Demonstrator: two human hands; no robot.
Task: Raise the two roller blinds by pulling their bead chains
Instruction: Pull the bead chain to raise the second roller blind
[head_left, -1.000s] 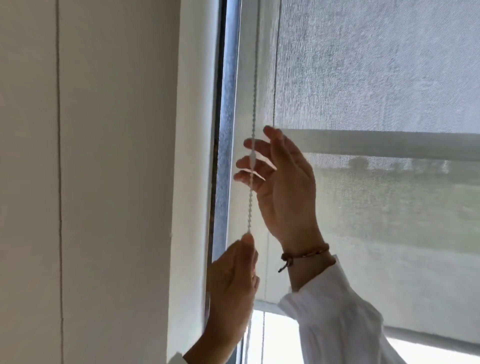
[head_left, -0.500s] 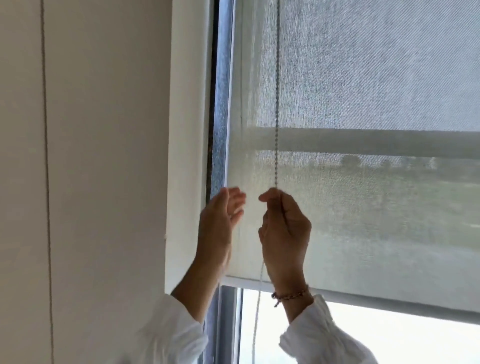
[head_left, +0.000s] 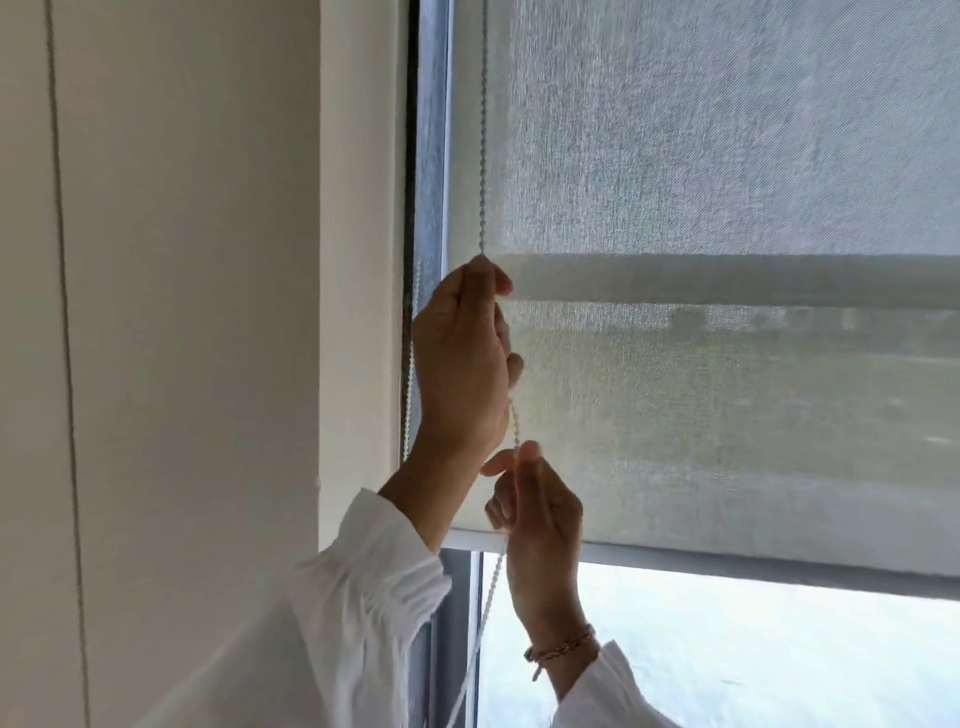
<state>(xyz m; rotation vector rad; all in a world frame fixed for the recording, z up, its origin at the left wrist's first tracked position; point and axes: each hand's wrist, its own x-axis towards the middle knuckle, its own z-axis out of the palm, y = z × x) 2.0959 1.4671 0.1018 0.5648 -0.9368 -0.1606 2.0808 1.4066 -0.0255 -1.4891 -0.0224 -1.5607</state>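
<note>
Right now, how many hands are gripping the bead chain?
2. The left hand is closed on the bead chain higher up, beside the window frame; the right hand pinches it lower down, near the blind's bottom rail.

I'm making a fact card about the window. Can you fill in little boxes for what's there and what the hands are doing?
place: window beside a cream wall
blind: grey roller blind, partly raised, bottom bar above bright glass
chain: bead chain hanging at the blind's left edge
left hand: left hand, higher up, grip closed on the chain
right hand: right hand, lower down, pinching the chain
wrist: bracelet on the right
</note>
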